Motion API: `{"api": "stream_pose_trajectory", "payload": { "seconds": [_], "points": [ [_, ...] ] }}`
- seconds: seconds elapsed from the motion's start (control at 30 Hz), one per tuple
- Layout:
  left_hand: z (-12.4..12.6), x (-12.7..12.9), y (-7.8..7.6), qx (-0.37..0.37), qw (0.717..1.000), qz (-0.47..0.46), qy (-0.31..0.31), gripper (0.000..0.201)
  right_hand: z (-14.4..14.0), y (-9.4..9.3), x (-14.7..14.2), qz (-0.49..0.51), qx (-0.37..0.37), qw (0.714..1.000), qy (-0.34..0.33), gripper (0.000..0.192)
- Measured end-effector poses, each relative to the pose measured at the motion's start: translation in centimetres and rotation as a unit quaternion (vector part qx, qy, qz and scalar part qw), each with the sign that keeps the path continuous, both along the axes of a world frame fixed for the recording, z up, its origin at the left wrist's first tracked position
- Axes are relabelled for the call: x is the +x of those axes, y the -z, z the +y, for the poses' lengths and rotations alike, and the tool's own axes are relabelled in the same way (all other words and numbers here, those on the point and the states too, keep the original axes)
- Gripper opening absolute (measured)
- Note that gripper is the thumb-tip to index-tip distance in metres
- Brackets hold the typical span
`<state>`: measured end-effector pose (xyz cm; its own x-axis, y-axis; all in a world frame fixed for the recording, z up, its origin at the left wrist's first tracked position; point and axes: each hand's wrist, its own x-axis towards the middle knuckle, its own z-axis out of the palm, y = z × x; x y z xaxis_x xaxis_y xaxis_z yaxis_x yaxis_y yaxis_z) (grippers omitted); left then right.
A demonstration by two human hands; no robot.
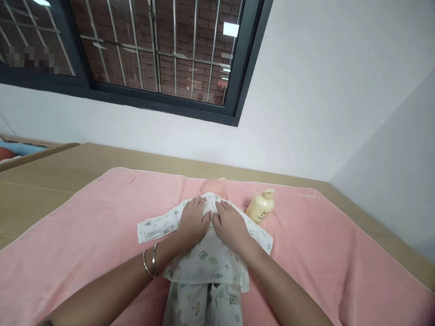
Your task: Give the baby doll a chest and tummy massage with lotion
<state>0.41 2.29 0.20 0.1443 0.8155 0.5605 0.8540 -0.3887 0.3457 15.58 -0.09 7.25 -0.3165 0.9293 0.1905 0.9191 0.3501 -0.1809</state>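
A baby doll lies on its back, its bare head [213, 186] pointing away from me. It wears a white patterned top [207, 258] with long sleeves spread to both sides, and matching trousers [193, 303] below. My left hand [195, 220] rests flat on the left of the doll's chest, fingers stretched towards its neck. On the right of the chest lies my right hand [230, 225], also flat with fingers extended. The two thumbs nearly meet at the middle. Neither hand grips the cloth visibly. The palms and what lies under them are hidden.
A pink blanket [112, 226] spreads under the doll over a wooden surface [78, 163]. Close to the right sleeve a cream pump bottle [261, 207] leans at a tilt. Behind stand a white wall [288, 90] and a dark-framed window [163, 106] with bars.
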Motion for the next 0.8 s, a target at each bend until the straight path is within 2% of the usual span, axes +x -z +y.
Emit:
{"api": "stream_pose_trajectory", "payload": {
  "seconds": [0.27,0.53,0.8],
  "points": [
    [-0.1,0.2,0.1,-0.006,1.0,-0.006,-0.011,0.045,1.4,-0.1,0.8,0.056,-0.029,0.998,-0.01,0.048],
    [-0.3,0.1,-0.1,-0.004,1.0,0.003,-0.003,0.045,1.5,1.4,0.6,0.044,0.015,0.999,-0.009,0.052],
    [-0.3,0.1,-0.2,-0.002,1.0,-0.001,-0.003,0.044,1.5,1.4,0.6,0.04,0.021,0.999,-0.008,0.052]
  ]
}}
